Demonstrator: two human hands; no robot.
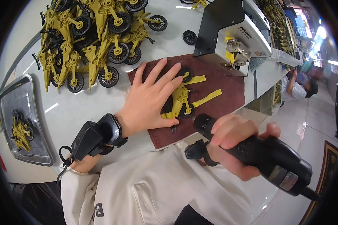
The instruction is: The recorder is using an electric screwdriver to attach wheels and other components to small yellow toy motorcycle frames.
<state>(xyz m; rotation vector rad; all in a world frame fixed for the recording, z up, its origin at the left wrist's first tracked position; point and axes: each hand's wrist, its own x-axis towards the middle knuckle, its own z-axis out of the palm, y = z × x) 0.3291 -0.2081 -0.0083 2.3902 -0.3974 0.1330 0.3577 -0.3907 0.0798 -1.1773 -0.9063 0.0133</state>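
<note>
- Left hand (148, 97) lies flat, fingers spread, partly over a yellow toy motorcycle (181, 97) on a maroon cloth (229, 90).
- Right hand (236, 142) grasps a black power tool (289, 165), nose near the motorcycle.
- Metal tray (18, 93), far left: inside we find yellow toy parts (21, 133) and black wheels, too jumbled to count.
- White table (71, 112): we note a heap of toy motorcycles (69, 56) and a loose wheel (189, 37) beside a box-shaped machine (218, 26).
- Beyond, we see pale, shiny floor (289, 131) and a person in white (297, 88).
</note>
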